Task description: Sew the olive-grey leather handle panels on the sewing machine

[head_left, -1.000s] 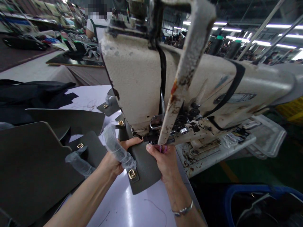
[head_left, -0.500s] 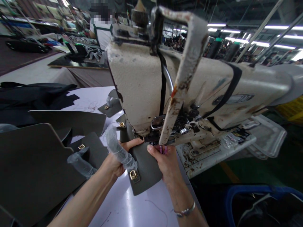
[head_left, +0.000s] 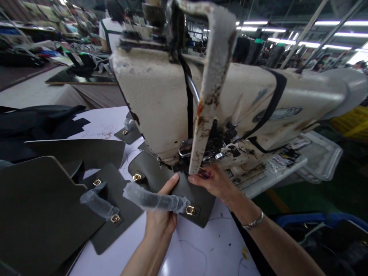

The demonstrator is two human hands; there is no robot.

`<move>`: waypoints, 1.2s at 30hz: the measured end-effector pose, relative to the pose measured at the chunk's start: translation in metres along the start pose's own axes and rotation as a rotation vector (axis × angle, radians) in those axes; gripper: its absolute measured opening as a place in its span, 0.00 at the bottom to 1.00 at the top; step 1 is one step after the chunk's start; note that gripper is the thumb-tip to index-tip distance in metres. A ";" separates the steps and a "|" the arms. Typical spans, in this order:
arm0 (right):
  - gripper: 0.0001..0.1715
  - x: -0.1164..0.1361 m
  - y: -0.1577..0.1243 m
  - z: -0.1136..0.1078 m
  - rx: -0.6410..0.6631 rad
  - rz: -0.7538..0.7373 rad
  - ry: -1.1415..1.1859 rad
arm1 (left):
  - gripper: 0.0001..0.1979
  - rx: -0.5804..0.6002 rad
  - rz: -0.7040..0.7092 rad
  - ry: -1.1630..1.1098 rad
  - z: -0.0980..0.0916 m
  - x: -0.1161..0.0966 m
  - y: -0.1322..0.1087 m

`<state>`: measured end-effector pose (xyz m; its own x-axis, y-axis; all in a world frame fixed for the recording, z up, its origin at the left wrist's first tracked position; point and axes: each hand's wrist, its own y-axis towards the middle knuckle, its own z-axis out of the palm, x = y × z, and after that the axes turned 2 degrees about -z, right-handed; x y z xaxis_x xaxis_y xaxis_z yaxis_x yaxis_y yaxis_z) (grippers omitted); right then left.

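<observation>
A dark grey-green bag panel [head_left: 199, 189] lies under the head of a sewing machine [head_left: 152, 99]. A handle wrapped in clear plastic [head_left: 155, 201] arches over the panel, between two gold buckles. My left hand [head_left: 162, 209] passes beneath the handle, with its thumb on the panel just in front of the needle area and its other fingers hidden. At the panel's right side, my right hand [head_left: 215, 182] pinches the edge between thumb and fingers. Something small and pinkish-purple [head_left: 204, 173] shows within that hand, its kind unclear. The needle and presser foot are mostly hidden.
More panels [head_left: 115, 188], one with a wrapped handle, lie at left beside a large dark board [head_left: 37, 214]. Black fabric [head_left: 40, 126] is heaped behind. A blue-rimmed bin [head_left: 319, 218] stands at lower right. A person [head_left: 110, 30] is beyond the machine.
The panel has turned under the machine head, its near buckle swinging right and its handle now lying more level. Both hands have turned with it, and my view has shifted slightly.
</observation>
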<state>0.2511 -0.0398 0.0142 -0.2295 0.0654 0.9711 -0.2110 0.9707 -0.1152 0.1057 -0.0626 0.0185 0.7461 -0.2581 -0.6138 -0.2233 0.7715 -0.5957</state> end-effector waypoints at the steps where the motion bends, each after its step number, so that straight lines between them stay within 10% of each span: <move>1: 0.15 0.002 0.001 -0.004 0.015 0.011 0.013 | 0.09 -0.008 0.015 -0.017 0.002 0.005 -0.002; 36: 0.14 -0.002 0.005 -0.003 -0.079 -0.028 0.050 | 0.09 -0.040 -0.018 0.002 0.003 0.004 -0.001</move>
<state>0.2530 -0.0349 0.0126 -0.1762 0.0473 0.9832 -0.1402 0.9875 -0.0726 0.1111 -0.0627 0.0186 0.7493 -0.2728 -0.6035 -0.2343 0.7431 -0.6268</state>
